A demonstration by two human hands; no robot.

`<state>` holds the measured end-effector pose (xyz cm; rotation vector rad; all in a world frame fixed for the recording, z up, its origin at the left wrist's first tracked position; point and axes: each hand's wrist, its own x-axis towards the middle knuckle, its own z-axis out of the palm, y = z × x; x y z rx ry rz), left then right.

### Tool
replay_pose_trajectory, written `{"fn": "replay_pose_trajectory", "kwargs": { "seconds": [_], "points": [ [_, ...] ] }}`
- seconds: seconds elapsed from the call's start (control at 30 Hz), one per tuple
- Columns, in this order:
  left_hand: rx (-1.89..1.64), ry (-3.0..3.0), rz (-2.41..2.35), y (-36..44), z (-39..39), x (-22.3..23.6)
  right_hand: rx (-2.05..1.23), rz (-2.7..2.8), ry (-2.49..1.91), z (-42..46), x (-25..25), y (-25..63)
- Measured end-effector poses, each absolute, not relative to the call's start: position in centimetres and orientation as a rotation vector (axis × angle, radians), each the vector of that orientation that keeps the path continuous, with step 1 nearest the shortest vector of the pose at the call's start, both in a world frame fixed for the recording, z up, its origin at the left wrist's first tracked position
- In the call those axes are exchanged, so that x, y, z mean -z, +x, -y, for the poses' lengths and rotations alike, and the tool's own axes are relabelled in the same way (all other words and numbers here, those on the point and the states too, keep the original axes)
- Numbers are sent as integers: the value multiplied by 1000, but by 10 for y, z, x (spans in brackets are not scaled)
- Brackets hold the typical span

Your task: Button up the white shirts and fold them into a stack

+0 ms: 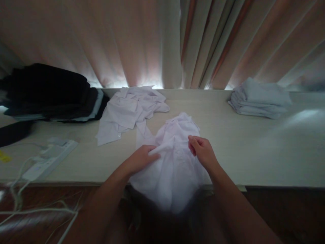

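Hanging over the table's (228, 149) near edge, the white shirt (175, 162) touches the left hand (146, 158), whose thumb and finger are apart. The right hand (201, 150) has its fingers curled together.

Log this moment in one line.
left hand: on white garment | right hand: curled, grip unclear | beyond: rumpled white cloth, dark pile, folded pale pile

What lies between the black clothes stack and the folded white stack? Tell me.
Rumpled white clothing, then, nearer the front, a white shirt, in the head view.
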<state>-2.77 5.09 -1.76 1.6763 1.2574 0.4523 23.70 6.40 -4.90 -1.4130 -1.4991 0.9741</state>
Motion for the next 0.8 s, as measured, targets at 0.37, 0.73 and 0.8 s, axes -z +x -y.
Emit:
{"fn": "replay_pose_trajectory", "kwargs": {
  "seconds": [0.37,0.73,0.8],
  "points": [
    [-548,1390,-1259,-6,-28,11,-1115,1864,-1323,-18,65,240],
    [-861,1517,-1448,30,-27,20,-992,1225,-1371,-1,48,208],
    [-887,1546,-1461,31,-30,21,-919,1220,-1388,-3,42,200]
  ]
}}
